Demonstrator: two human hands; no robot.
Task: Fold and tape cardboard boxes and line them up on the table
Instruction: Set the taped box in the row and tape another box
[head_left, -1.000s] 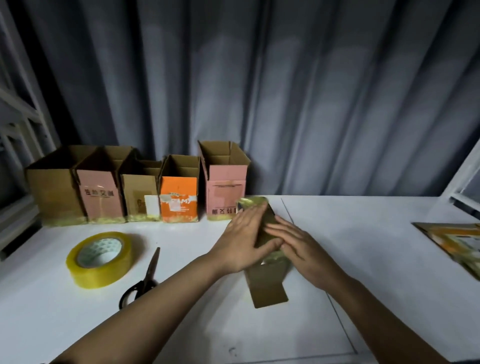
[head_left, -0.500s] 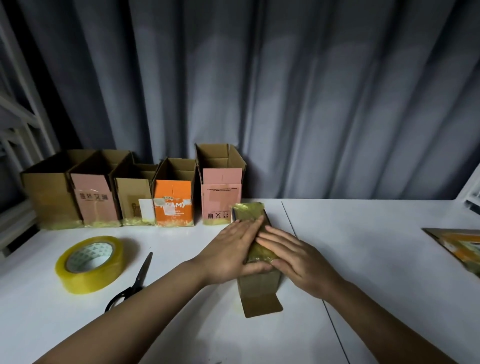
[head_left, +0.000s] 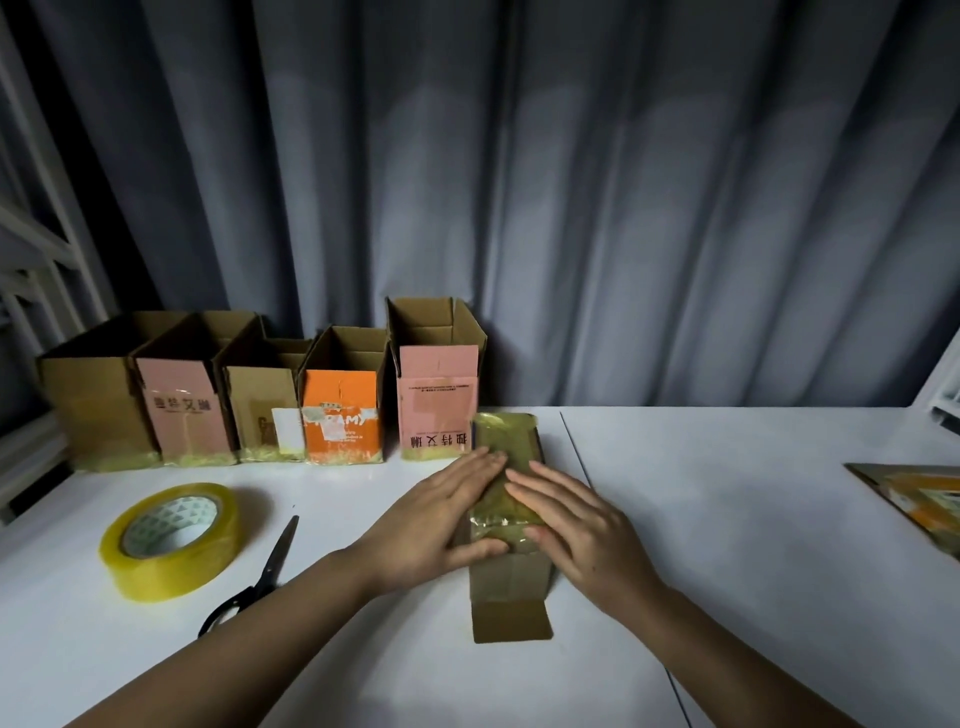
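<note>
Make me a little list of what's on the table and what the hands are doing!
hands: left hand and right hand press flat on the taped box
taped box: lies on its side, one flap open toward the person
row at the back: five open boxes standing side by side
tape roll: left of the scissors
flat cardboard: right edge of the table

both forearms reach in from the bottom edge, bare to the elbow, converging toward the middle. the left hand (head_left: 431, 525) lies palm down, fingers straight and together, pointing to about 1 o'clock, thumb stretched out toward 3 o'clock. the right hand (head_left: 582, 535) lies flat too (fingers slightly spread), pointing to about 11 o'clock, its fingertips nearly meeting the left's.
</note>
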